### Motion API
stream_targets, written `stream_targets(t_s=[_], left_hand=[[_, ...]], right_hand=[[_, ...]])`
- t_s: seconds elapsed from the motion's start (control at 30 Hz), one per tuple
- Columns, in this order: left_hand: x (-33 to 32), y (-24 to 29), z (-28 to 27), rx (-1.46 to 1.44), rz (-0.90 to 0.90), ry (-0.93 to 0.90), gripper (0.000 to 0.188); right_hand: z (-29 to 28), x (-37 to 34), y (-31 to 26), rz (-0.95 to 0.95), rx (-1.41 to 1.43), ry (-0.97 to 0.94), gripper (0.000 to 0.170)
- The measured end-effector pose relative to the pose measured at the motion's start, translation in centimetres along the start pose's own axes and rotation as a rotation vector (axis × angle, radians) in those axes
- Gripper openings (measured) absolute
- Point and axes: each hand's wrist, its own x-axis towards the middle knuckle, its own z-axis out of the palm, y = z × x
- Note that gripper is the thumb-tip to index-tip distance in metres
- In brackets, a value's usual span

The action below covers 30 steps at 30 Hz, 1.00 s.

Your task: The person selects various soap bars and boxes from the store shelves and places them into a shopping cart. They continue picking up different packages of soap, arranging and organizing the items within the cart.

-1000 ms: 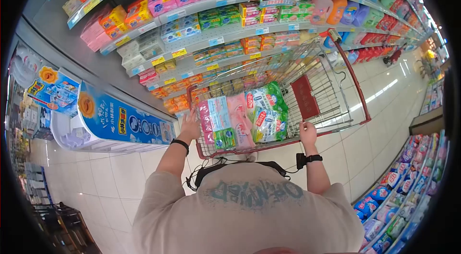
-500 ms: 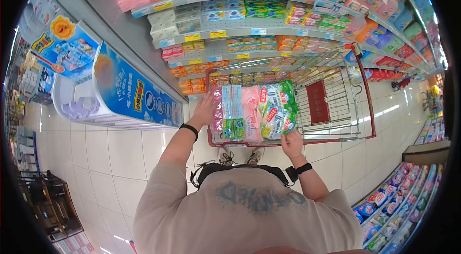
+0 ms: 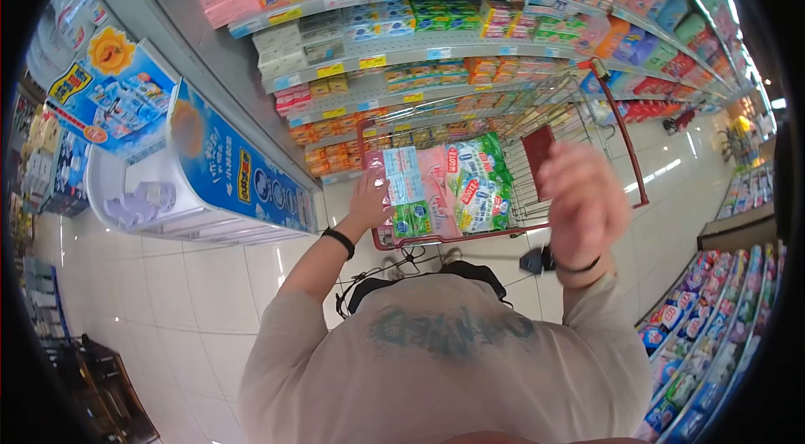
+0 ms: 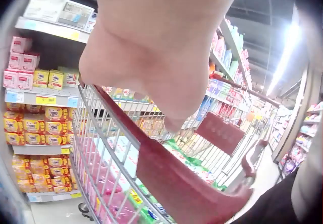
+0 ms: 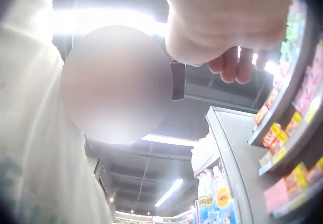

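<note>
A wire shopping cart (image 3: 470, 237) with a red rim stands crosswise before me. Its end is filled with a pink-and-blue pack (image 3: 401, 169), a green pack (image 3: 411, 219), a pink bag (image 3: 439, 184) and white-and-green bags (image 3: 482, 188). My left hand (image 3: 371, 199) lies over the cart's left end rim, beside the packs; in the left wrist view that hand (image 4: 151, 67) bends over the red rim with fingertips on the inner side. My right hand (image 3: 587, 205) is raised off the cart, blurred, holding nothing. Its fingers (image 5: 229, 70) hang loosely bent in the right wrist view.
Shelves (image 3: 360, 58) of boxed soaps and bottles run behind the cart. To the left stands a blue promotional display (image 3: 235, 167) with a white base. Another shelf (image 3: 704, 318) of bagged goods is at lower right. Tiled floor (image 3: 210, 293) shows around the cart.
My right hand first moved left along the cart's near rim to the bags, then lifted up and right toward the camera. My left hand stayed at the cart's end, shifting further over the rim.
</note>
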Motion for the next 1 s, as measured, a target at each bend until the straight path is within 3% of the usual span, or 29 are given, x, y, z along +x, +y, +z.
stream_targets(t_s=[0.07,0.13,0.2,0.33,0.4,0.47,0.6,0.67,0.7,0.87,1.0], left_hand=[[-1.3,0.3,0.4,-0.03,-0.065,-0.072,0.085],[-1.9,-0.2,1.6,-0.017,-0.084,-0.064,0.084],[-1.7,0.1,2.2,-0.028,-0.116,-0.041,0.085],[-1.4,1.9,2.8,-0.065,-0.212,0.0,0.089],[-0.8,2.9,2.6,-0.064,-0.261,0.017,0.091],[-0.7,3.5,2.7,-0.069,-0.312,0.028,0.092],[-0.3,2.6,6.0,-0.085,-0.267,0.218,0.081],[-0.5,3.6,4.8,-0.087,-0.27,0.28,0.076],[-0.5,3.8,4.2,-0.08,-0.264,0.306,0.074],[0.0,3.6,4.6,-0.085,-0.271,0.33,0.066],[0.3,3.5,4.9,-0.107,-0.292,0.349,0.062]], right_hand=[[-0.2,3.1,1.8,0.298,0.091,0.223,0.025],[-1.0,7.4,6.2,0.398,-0.18,0.187,0.032],[-2.4,10.5,12.9,0.601,-0.449,-0.038,0.045],[-2.1,10.9,27.3,0.732,-0.807,-0.722,0.059],[-1.0,8.5,32.8,0.633,-0.937,-1.097,0.059],[-0.2,5.6,38.3,0.682,-0.89,-1.166,0.065],[2.7,2.0,48.7,0.672,-0.854,-0.903,0.077],[4.4,-0.2,53.3,0.69,-0.907,-0.734,0.083],[5.2,-0.6,55.3,0.789,-0.888,-0.751,0.09],[8.2,-3.8,61.4,0.646,-0.955,-0.625,0.086],[9.8,-4.7,62.6,0.556,-0.995,-0.585,0.082]])
